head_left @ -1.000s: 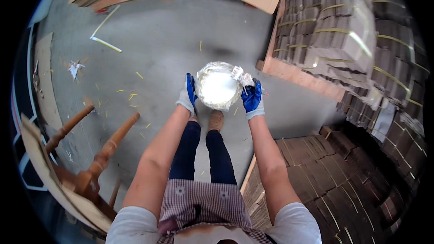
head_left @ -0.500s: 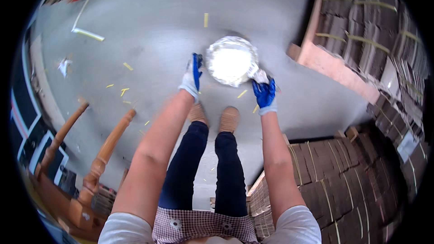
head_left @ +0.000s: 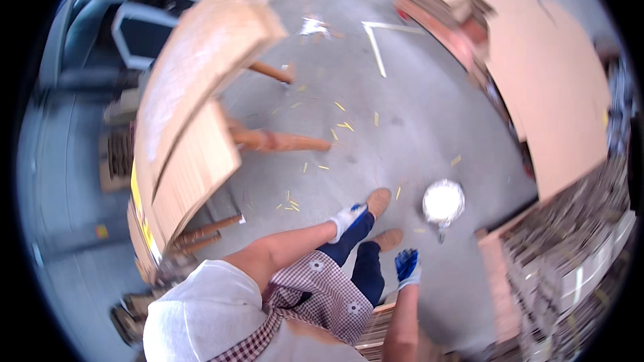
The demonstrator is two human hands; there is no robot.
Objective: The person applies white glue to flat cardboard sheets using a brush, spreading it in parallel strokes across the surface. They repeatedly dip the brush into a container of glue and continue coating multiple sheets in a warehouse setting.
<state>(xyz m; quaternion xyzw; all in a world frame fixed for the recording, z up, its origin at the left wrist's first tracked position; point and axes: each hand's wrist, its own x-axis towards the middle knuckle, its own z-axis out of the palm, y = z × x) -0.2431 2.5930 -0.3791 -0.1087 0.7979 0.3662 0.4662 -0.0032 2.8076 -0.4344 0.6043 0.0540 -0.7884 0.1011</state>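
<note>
A round, shiny silver disc [head_left: 443,202] lies on the floor in front of my feet to the right, glaring white in its middle, with a small tail at its near edge. My right hand [head_left: 408,267], in a blue and white glove, is a short way from that tail, apart from it, fingers loosely spread and nothing visible in them. My left hand [head_left: 348,220], gloved the same way, hangs beside my dark trousers with its fingers loosely stretched and nothing seen in them.
At left stands a wooden table [head_left: 201,80] with turned legs [head_left: 282,141]. Large cardboard sheets [head_left: 543,80] are stacked at far right, bundled cardboard [head_left: 563,261] nearer. Yellow strap scraps [head_left: 345,126], an L-shaped floor marking [head_left: 373,48] and white litter [head_left: 313,25] lie on the floor.
My view has swung left, bringing the table in. My right hand has come away from the silver disc's tail, and my left has drawn back to my legs. The disc stays on the floor.
</note>
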